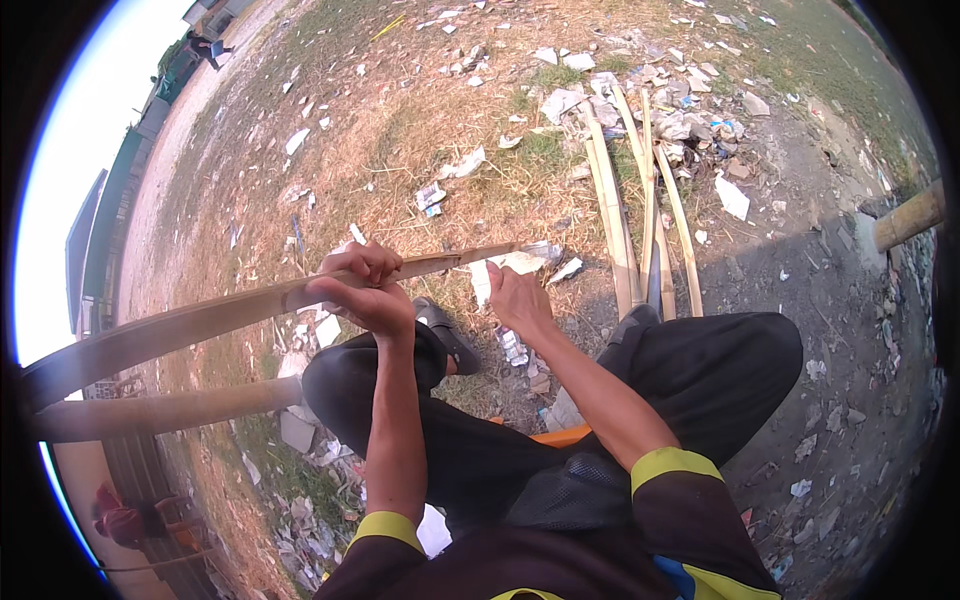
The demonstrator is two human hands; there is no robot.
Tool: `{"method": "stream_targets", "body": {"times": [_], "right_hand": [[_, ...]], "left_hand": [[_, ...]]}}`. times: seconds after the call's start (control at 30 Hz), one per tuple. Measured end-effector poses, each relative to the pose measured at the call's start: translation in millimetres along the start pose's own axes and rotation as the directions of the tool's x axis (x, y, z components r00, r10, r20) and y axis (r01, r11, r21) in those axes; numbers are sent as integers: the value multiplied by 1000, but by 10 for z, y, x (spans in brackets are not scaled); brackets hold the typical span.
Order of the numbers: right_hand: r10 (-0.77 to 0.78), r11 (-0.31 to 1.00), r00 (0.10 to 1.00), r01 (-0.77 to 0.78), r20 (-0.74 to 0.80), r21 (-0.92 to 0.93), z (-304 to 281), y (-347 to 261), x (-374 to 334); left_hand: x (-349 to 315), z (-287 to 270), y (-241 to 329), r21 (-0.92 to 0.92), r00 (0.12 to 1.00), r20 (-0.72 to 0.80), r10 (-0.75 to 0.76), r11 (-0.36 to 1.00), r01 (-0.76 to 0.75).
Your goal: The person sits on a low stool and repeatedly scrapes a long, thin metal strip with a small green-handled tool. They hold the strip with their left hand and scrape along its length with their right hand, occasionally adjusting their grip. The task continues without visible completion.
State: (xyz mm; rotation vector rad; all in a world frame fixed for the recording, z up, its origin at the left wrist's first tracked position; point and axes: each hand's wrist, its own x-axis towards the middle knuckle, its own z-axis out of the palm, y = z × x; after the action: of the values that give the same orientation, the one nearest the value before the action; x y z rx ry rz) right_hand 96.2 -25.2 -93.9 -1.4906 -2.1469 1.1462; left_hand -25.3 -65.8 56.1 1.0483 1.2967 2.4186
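Note:
My left hand [368, 290] is wrapped round a long split bamboo strip [210, 322]. The strip runs from the far left edge, past my left knee, to a narrower end in front of me. My right hand [520, 302] is just below and beside that end, its fingers curled closed. Whatever the right fingers hold, if anything, is hidden from this view. Several more pale bamboo strips [610, 210] lie lengthwise on the ground ahead of my right foot, some crossing each other.
I sit low, knees apart. One round pole [180, 410] passes beside my left knee; another pole [908, 218] juts in at right. Paper scraps and rubble [690, 120] litter the ground. A person [130, 515] is at lower left, and another person [207, 50] is far off.

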Motion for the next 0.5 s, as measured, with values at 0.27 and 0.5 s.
{"method": "stream_targets", "body": {"times": [0.27,0.5], "right_hand": [[-26,997,999,23,34,70,-136,-125,-284],[-48,990,998,52,-31,129,-43,-28,-322]], "left_hand": [[-2,124,256,69,997,-58,-42,997,46],[-18,151,273,64,999,-49,-23,998,26]]}}
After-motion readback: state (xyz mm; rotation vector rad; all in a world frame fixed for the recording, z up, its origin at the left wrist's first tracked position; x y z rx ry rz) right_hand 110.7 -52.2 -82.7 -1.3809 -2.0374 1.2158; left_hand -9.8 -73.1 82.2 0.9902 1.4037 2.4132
